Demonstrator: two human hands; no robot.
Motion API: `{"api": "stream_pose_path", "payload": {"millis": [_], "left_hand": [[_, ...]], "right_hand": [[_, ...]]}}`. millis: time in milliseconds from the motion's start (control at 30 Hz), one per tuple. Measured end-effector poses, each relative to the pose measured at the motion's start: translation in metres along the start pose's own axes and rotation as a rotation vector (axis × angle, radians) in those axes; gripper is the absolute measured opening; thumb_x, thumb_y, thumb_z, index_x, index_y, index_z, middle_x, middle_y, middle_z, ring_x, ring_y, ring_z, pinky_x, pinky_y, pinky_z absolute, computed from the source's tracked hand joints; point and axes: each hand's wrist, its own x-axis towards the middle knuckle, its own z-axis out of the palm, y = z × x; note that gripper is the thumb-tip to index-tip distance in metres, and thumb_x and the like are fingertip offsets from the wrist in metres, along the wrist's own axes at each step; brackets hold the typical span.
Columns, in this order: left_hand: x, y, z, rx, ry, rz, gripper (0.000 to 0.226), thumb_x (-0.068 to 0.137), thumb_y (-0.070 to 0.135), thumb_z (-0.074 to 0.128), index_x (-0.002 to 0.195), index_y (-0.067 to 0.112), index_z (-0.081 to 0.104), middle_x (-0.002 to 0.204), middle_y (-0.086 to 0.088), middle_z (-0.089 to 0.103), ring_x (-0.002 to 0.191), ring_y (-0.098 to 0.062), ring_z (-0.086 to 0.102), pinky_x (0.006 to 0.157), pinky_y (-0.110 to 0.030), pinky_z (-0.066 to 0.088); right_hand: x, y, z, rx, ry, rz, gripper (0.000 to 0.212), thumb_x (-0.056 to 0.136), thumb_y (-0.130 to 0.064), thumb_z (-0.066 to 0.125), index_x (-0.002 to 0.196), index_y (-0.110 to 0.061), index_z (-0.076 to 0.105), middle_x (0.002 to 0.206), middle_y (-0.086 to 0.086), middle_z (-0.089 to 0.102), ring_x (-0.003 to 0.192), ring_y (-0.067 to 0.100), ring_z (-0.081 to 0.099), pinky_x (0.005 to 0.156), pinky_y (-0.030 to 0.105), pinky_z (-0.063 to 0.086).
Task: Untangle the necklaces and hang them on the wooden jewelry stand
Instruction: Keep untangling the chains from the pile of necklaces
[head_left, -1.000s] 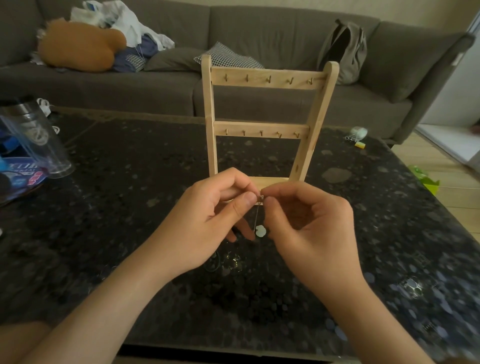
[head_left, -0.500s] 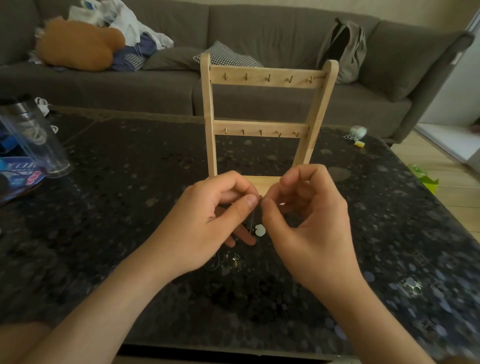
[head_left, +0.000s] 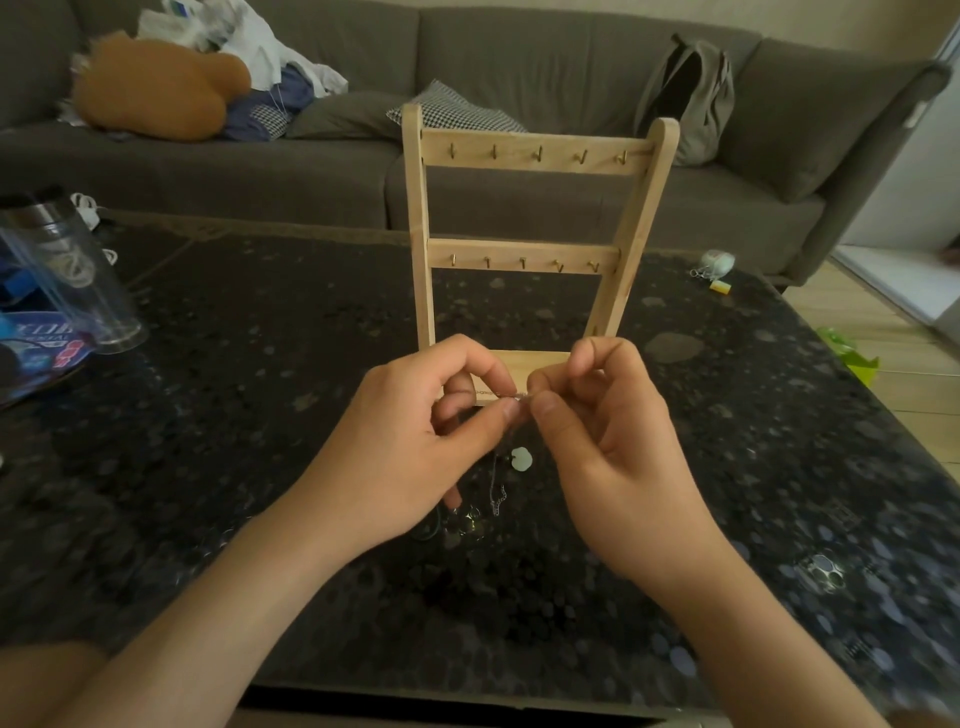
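— What sits behind the wooden jewelry stand (head_left: 524, 156)?
— A grey sofa (head_left: 519, 52), with a grey backpack (head_left: 691, 98) on it behind the stand's right post.

— And beneath the stand?
— A dark speckled table (head_left: 260, 415). The stand is upright on it, with two rails of small hooks.

— The hands?
— Both are just in front of the stand's base. The left hand (head_left: 415, 441) pinches a thin necklace chain (head_left: 493, 488) between thumb and forefinger. The right hand (head_left: 613, 457) pinches the same chain right beside it, thumb tips nearly touching, its other fingers loosely curled.

— Where does the chain go?
— It hangs down from the pinch, on the person's side of the stand, with a white pendant (head_left: 521, 459) dangling below the fingertips. A small tangle of necklaces (head_left: 467, 522) lies on the table underneath.
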Motion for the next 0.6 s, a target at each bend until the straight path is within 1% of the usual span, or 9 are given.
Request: {"api": "stream_pose_path", "payload": {"millis": [67,133,200,267,300,333,433,500,600], "left_hand": [[0.0002,0.0006,-0.0001,-0.012,-0.006,-0.001,0.005,0.099,0.027,0.076,0.103,0.029,0.074,0.063,0.002,0.041,0.052,-0.014,0.056,0.046,-0.040,0.062],[0.0006,0.0008,-0.0010,-0.030,-0.008,-0.001,0.004,0.099,0.027,0.075,0.103,0.029,0.076,0.062,0.002,0.039,0.053,-0.018,0.058,0.047,-0.041,0.062],[0.0013,0.0009,-0.0026,-0.057,-0.006,0.001,0.004,0.101,0.026,0.074,0.102,0.027,0.077,0.062,-0.006,0.042,0.051,-0.016,0.056,0.047,-0.039,0.061],[0.0015,0.0020,-0.0039,-0.081,-0.015,-0.001,0.004,0.102,0.025,0.073,0.101,0.027,0.077,0.067,-0.020,0.052,0.051,-0.014,0.055,0.048,-0.035,0.059],[0.0015,0.0028,-0.0044,-0.088,-0.017,-0.006,0.005,0.102,0.025,0.072,0.101,0.027,0.077,0.071,-0.024,0.056,0.052,-0.015,0.056,0.048,-0.033,0.058],[0.0012,0.0035,-0.0046,-0.095,-0.015,-0.012,0.005,0.102,0.026,0.072,0.100,0.026,0.077,0.074,-0.023,0.059,0.052,-0.014,0.058,0.049,-0.032,0.058],[0.0008,0.0044,-0.0040,-0.105,-0.002,-0.021,0.007,0.102,0.025,0.071,0.099,0.025,0.076,0.073,-0.013,0.064,0.052,-0.005,0.060,0.052,-0.029,0.057],[0.0008,0.0041,-0.0040,-0.110,0.007,-0.021,0.007,0.103,0.023,0.070,0.098,0.024,0.076,0.072,-0.008,0.065,0.052,-0.008,0.061,0.054,-0.030,0.056],[0.0019,0.0040,-0.0045,-0.137,0.012,-0.036,0.009,0.102,0.020,0.071,0.096,0.023,0.076,0.076,-0.005,0.070,0.055,-0.021,0.067,0.057,-0.035,0.058]], "right_hand": [[0.0009,0.0000,-0.0005,0.046,-0.004,0.015,0.021,0.106,0.002,0.057,0.106,-0.018,0.049,0.096,0.014,0.066,0.086,0.025,0.067,0.076,0.039,0.059],[0.0013,0.0008,-0.0010,0.080,-0.014,0.026,0.021,0.106,0.002,0.056,0.106,-0.017,0.048,0.094,0.008,0.066,0.085,0.016,0.068,0.079,0.031,0.058],[0.0016,0.0024,-0.0011,0.080,-0.021,0.023,0.019,0.106,0.001,0.056,0.107,-0.017,0.049,0.095,0.005,0.066,0.087,0.018,0.070,0.082,0.033,0.060],[0.0020,0.0027,-0.0010,0.081,-0.022,0.014,0.019,0.106,0.001,0.057,0.107,-0.016,0.049,0.093,0.003,0.066,0.085,0.019,0.071,0.082,0.035,0.061],[0.0023,0.0019,-0.0007,0.084,-0.023,0.010,0.020,0.105,0.002,0.058,0.107,-0.016,0.049,0.092,0.001,0.065,0.084,0.018,0.070,0.081,0.034,0.060],[0.0026,0.0012,-0.0003,0.087,-0.025,0.007,0.021,0.105,0.002,0.058,0.107,-0.016,0.049,0.091,0.001,0.065,0.083,0.018,0.069,0.080,0.032,0.060],[0.0023,-0.0002,0.0001,0.101,-0.032,-0.001,0.024,0.105,0.003,0.058,0.106,-0.018,0.048,0.089,0.001,0.063,0.080,0.016,0.065,0.076,0.031,0.057],[0.0017,-0.0009,0.0003,0.103,-0.030,-0.007,0.025,0.104,0.004,0.059,0.106,-0.019,0.048,0.090,0.003,0.063,0.079,0.017,0.063,0.074,0.035,0.056],[0.0011,-0.0033,0.0008,0.082,-0.029,-0.035,0.026,0.104,0.003,0.060,0.107,-0.019,0.048,0.091,0.006,0.062,0.078,0.021,0.060,0.070,0.046,0.055]]}}
